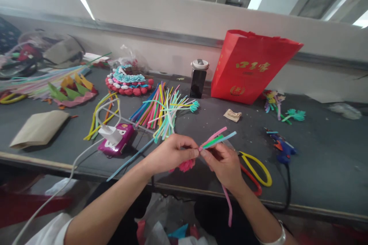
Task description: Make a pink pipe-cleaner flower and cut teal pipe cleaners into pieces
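Over the table's front edge my left hand and my right hand meet, both with closed fingertips. Between them they pinch a small bundle of fuzzy pipe cleaners in pink, green and light blue, whose ends fan out up and to the right. A long pink pipe cleaner hangs below my right hand. Just under my left fingers shows a fluffy deep-pink flower head, partly hidden by the hand. Scissors with yellow and red handles lie beside my right hand, their blades mostly covered.
Loose pipe cleaners are piled mid-table, with a teal flower on top. A purple power socket with a plugged-in charger is left. Behind stand a phone and a red bag. A blue glue gun lies right.
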The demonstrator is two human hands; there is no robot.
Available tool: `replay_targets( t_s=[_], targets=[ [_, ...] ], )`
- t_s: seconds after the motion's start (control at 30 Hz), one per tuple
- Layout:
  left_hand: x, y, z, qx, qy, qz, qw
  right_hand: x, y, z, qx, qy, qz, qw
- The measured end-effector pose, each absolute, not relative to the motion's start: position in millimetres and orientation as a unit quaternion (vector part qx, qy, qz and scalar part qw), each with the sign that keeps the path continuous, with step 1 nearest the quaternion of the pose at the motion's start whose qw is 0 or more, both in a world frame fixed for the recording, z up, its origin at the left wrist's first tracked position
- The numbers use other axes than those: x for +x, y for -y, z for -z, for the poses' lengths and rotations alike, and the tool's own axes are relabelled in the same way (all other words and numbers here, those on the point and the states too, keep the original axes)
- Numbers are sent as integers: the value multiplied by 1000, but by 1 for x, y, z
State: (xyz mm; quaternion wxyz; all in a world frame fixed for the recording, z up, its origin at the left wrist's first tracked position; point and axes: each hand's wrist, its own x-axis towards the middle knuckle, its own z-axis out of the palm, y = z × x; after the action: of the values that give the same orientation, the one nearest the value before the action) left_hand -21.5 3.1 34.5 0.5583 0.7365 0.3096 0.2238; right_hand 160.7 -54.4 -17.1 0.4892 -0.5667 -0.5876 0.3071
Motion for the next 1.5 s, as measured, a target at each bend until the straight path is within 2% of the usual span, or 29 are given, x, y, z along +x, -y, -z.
replay_targets(
  t_s=[0.1,0.2,0.3,0.47,0.67,0.77,1.0,1.17,1.37,1.5],
  targets=[
    [-20,-1,-34,709,-325,-240,577,157,55,16,-573,540,-361,500],
    [-16,0,-30,710,-349,-280,544,157,53,13,-571,512,-404,499],
    [-11,1,-26,710,-356,-304,526,160,51,10,-573,528,-400,482],
    [-6,3,-18,654,-380,-298,582,164,52,4,-574,549,-390,466],
    [-3,7,-20,658,-370,-321,572,160,52,-1,-521,431,-552,487],
    [-2,7,-20,683,-367,-339,533,161,51,-1,-504,397,-591,488],
    [-2,3,-13,755,-386,-391,358,164,55,-6,-554,435,-510,494],
    [-1,4,-10,763,-385,-405,324,161,55,-7,-530,376,-550,525],
    [0,4,-8,759,-388,-418,315,160,55,-2,-527,388,-555,513],
    [0,5,-7,779,-373,-425,272,154,56,-1,-507,359,-587,518]
  ],
)
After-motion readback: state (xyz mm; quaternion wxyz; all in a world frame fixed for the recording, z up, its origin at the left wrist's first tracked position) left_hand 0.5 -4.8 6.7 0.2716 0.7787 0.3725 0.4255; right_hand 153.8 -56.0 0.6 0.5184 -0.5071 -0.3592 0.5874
